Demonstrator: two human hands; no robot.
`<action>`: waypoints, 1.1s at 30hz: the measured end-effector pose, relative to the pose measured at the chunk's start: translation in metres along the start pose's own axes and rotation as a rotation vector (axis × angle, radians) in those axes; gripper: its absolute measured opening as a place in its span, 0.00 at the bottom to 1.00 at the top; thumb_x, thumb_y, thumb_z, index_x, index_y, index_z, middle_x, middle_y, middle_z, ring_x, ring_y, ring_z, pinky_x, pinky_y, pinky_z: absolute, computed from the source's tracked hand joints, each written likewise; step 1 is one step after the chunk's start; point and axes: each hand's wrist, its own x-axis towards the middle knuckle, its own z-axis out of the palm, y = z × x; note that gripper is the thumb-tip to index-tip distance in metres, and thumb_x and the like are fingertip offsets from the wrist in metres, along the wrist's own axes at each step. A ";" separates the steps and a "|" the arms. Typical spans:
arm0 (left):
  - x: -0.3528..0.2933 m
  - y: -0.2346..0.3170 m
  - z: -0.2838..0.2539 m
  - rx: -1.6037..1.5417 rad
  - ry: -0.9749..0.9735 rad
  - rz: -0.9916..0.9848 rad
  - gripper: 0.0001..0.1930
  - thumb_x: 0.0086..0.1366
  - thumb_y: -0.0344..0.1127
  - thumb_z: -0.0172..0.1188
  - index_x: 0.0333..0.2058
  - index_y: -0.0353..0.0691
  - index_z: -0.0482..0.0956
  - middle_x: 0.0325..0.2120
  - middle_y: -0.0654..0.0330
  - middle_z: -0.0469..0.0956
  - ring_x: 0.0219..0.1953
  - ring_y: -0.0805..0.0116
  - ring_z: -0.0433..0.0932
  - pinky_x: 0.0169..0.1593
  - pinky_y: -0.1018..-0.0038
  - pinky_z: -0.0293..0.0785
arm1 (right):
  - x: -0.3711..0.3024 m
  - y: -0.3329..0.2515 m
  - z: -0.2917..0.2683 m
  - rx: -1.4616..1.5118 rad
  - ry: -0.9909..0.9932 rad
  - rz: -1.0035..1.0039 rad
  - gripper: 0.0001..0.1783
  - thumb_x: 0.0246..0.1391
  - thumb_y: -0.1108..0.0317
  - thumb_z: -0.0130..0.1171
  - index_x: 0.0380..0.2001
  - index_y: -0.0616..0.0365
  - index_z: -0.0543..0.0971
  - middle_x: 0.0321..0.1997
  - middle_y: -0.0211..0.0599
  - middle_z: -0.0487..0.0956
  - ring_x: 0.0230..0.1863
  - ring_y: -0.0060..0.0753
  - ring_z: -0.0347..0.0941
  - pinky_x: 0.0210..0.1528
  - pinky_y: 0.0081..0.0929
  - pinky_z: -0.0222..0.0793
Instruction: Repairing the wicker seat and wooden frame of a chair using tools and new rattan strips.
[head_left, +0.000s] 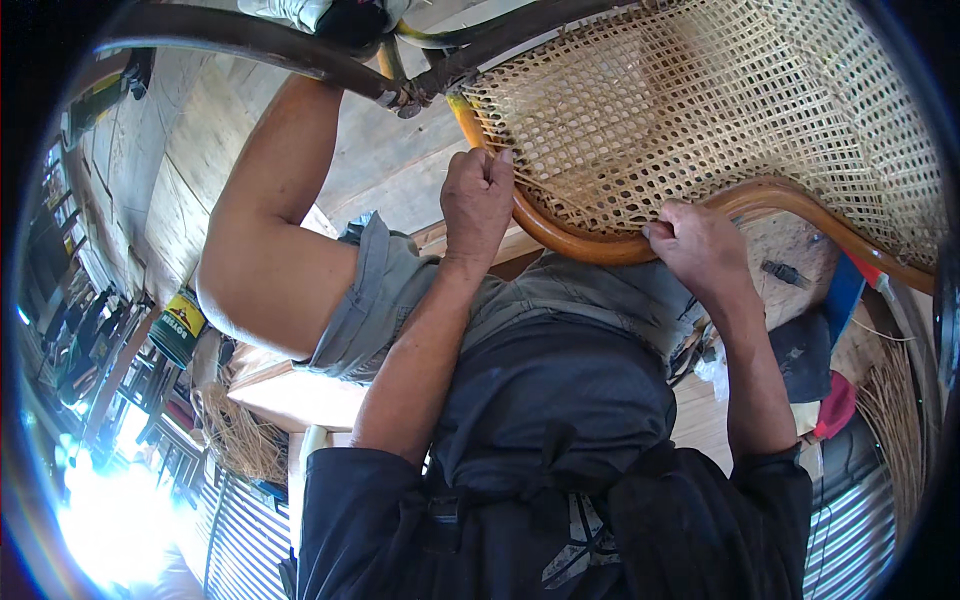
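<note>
Across my lap leans a piece of furniture with a woven cane panel (690, 110), pale and open-meshed. A curved, glossy brown rattan rim (590, 246) borders the panel on the side toward me. My left hand (476, 205) is closed in a fist at the left bend of the rim, thumb up. A thin cane strand (533, 183) runs from it along the weave's edge. My right hand (698, 248) is closed with fingertips pinched at the weave's edge, just above the rim. Whatever lies between those fingertips is hidden.
Dark poles (250, 57) of the furniture cross the top left, above my bent bare leg (265, 240). A green and yellow can (178, 327) and loose fibres (240, 430) lie at left. At right are a small dark tool (786, 273), red cloth (838, 405) and cane strips (893, 425).
</note>
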 end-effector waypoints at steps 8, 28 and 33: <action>0.001 -0.002 0.000 -0.134 -0.051 -0.131 0.15 0.58 0.33 0.62 0.20 0.33 0.67 0.18 0.56 0.66 0.21 0.61 0.66 0.28 0.66 0.64 | -0.008 -0.006 -0.001 0.032 -0.053 0.094 0.15 0.55 0.57 0.54 0.29 0.58 0.76 0.29 0.49 0.79 0.34 0.54 0.76 0.37 0.46 0.71; 0.007 -0.005 -0.010 -0.304 -0.131 -0.238 0.16 0.59 0.41 0.62 0.24 0.33 0.74 0.16 0.58 0.71 0.20 0.69 0.69 0.28 0.70 0.67 | -0.006 0.005 0.006 0.080 0.094 -0.055 0.13 0.48 0.62 0.60 0.25 0.63 0.76 0.24 0.50 0.77 0.27 0.51 0.74 0.33 0.39 0.69; 0.006 -0.007 -0.009 -0.196 -0.096 -0.122 0.16 0.59 0.41 0.62 0.24 0.33 0.72 0.19 0.52 0.72 0.23 0.62 0.72 0.32 0.66 0.68 | -0.007 0.005 0.010 0.056 0.147 -0.074 0.13 0.48 0.62 0.60 0.25 0.62 0.76 0.25 0.49 0.77 0.28 0.50 0.74 0.34 0.39 0.69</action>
